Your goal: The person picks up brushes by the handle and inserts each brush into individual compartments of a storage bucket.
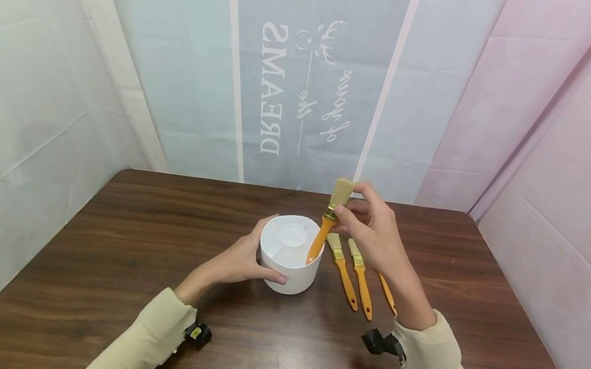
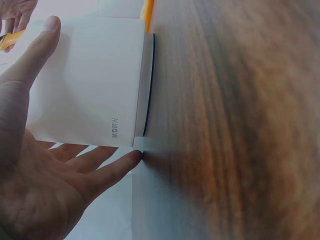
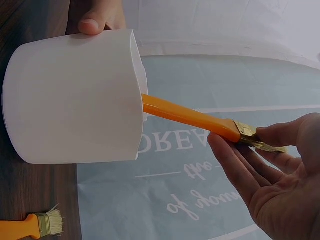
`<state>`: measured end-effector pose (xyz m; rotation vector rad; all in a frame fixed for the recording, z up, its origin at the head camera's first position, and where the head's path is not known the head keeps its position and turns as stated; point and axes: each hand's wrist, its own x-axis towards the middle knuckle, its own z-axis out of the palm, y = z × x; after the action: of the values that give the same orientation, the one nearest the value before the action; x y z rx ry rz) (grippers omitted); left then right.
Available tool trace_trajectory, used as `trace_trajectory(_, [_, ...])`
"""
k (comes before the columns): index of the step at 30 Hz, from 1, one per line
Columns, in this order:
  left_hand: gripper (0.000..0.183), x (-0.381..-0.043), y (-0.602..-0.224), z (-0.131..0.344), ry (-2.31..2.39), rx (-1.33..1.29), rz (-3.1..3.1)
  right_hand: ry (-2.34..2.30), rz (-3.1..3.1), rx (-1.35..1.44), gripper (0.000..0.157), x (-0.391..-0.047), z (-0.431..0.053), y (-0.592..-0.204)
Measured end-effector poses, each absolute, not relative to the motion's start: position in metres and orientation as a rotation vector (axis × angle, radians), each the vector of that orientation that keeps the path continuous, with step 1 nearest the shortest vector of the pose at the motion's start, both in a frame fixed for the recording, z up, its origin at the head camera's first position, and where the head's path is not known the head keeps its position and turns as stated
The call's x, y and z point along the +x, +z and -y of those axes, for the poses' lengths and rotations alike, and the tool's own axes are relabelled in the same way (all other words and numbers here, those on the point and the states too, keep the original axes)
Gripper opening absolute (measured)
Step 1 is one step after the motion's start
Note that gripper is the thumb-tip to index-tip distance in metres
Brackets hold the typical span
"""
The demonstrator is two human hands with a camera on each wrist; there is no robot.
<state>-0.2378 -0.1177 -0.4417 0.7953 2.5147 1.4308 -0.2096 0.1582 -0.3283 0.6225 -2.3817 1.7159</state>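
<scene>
In the head view my left hand [image 1: 236, 259] grips a round white desk organizer [image 1: 286, 279] by its side, thumb at the front and fingers round the far left. A divider and a central ring show inside it. My right hand [image 1: 376, 230] pinches a paintbrush [image 1: 318, 241] by its metal band, bristles up. Its orange handle [image 3: 180, 113] points down past the organizer's rim, and its tip is inside the opening. In the left wrist view the organizer's wall [image 2: 95, 75] carries small dark lettering, with its base at the wooden tabletop.
Two more orange-handled paintbrushes, one [image 1: 343, 276] beside the other [image 1: 362, 282], lie right of the organizer. A third orange handle [image 1: 387, 295] shows partly under my right forearm. The brown table [image 1: 165, 223] ends at a printed cloth [image 1: 309, 85] behind.
</scene>
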Motion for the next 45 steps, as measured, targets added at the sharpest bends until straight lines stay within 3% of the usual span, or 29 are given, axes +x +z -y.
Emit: trace_trajectory(45, [0.126, -0.2384, -0.4428, 0.1176, 1.447, 0.810, -2.508, 1.521, 2.471, 0.656, 0.028, -0.2084, -0.1582, -0.3286])
